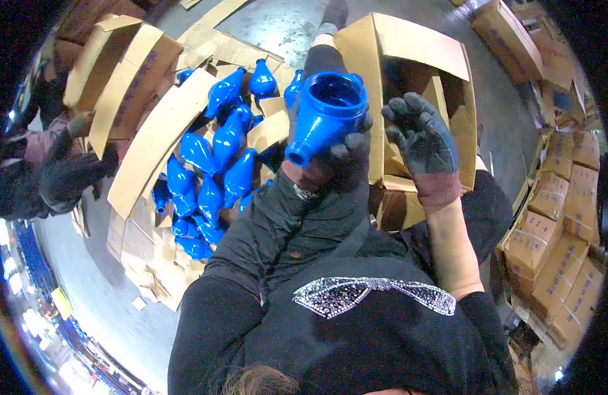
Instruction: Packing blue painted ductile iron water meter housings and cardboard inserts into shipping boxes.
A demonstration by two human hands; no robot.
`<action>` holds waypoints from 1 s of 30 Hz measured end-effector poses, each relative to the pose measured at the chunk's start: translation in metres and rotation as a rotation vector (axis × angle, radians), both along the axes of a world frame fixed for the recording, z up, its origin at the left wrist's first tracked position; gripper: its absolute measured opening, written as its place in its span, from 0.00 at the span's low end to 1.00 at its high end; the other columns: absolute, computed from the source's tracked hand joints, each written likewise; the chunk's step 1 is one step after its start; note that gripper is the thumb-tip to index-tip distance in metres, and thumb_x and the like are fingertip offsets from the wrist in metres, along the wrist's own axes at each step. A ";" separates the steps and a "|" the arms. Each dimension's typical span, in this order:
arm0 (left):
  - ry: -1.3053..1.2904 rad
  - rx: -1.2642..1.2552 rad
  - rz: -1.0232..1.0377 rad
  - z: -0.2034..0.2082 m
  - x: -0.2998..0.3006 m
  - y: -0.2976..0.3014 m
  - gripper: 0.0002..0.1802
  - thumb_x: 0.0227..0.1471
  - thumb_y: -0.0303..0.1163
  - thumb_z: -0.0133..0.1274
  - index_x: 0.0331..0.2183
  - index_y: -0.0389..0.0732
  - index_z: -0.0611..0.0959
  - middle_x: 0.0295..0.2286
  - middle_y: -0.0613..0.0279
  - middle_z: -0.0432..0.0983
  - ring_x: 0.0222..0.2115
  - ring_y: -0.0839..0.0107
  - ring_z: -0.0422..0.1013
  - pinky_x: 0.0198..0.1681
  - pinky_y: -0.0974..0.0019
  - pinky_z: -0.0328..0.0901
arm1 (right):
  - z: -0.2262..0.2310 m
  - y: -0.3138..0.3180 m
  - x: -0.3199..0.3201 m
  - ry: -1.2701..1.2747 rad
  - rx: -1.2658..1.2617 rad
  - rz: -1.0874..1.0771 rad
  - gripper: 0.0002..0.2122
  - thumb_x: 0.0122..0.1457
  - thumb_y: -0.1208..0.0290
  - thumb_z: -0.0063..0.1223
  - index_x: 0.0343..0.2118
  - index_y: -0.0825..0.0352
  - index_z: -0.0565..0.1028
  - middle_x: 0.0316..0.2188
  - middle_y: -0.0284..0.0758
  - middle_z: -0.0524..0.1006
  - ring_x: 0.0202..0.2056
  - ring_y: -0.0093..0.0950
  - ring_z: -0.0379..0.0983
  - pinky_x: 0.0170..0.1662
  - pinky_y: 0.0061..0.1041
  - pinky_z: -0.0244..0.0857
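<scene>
My left hand [350, 146], in a dark glove, is closed round a glossy blue funnel-shaped vessel [327, 118]. The vessel tilts with its wide open mouth away from me and its narrow threaded neck [298, 154] toward me. My right hand [419, 128], gloved too, is raised just right of it, holding nothing, with its fingers apart and slightly bent. Several similar blue vessels [228, 141] lie heaped in a cardboard box [162, 135] to the left. Behind my right hand stands an open cardboard box [358, 66], its inside mostly in shadow.
Another person's gloved hand [80, 125] touches a tall cardboard box [123, 82] at the far left. Strapped cartons [554, 243] are stacked along the right side. More boxes [508, 39] stand at the far right. Loose cardboard [146, 273] lies on the floor at left.
</scene>
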State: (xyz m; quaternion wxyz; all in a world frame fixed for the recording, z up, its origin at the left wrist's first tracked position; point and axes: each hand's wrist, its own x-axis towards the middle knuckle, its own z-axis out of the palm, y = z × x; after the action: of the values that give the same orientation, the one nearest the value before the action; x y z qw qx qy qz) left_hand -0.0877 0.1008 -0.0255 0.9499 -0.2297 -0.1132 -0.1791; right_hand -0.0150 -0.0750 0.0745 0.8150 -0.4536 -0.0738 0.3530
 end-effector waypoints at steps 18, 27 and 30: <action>1.277 2.455 0.867 0.008 -0.179 0.264 0.34 0.32 0.42 0.66 0.42 0.35 0.73 0.35 0.55 0.74 0.36 0.63 0.71 0.39 0.62 0.66 | -0.047 -0.033 0.017 0.106 -0.176 -0.018 0.18 0.60 0.69 0.41 0.52 0.71 0.64 0.48 0.42 0.70 0.48 0.32 0.69 0.49 0.25 0.64; 1.328 3.305 -0.135 -0.069 -0.184 0.336 0.47 0.29 0.55 0.60 0.48 0.36 0.68 0.42 0.43 0.70 0.45 0.51 0.67 0.47 0.57 0.63 | -0.046 -0.027 0.009 -0.366 -0.648 0.152 0.17 0.58 0.71 0.44 0.49 0.70 0.66 0.45 0.35 0.72 0.44 0.24 0.72 0.43 0.20 0.65; 1.366 3.268 -0.010 -0.088 -0.176 0.327 0.48 0.30 0.56 0.59 0.49 0.34 0.68 0.44 0.40 0.68 0.47 0.50 0.65 0.50 0.56 0.61 | -0.055 -0.041 0.017 -0.198 -0.555 0.104 0.17 0.58 0.69 0.45 0.50 0.69 0.66 0.44 0.35 0.73 0.45 0.25 0.71 0.43 0.19 0.65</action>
State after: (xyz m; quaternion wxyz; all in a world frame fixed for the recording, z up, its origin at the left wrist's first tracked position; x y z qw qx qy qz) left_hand -0.2640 0.4274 -0.1130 -0.0609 -0.8366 -0.5441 -0.0176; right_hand 0.0021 -0.1156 0.0196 0.6295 -0.6871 -0.0767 0.3547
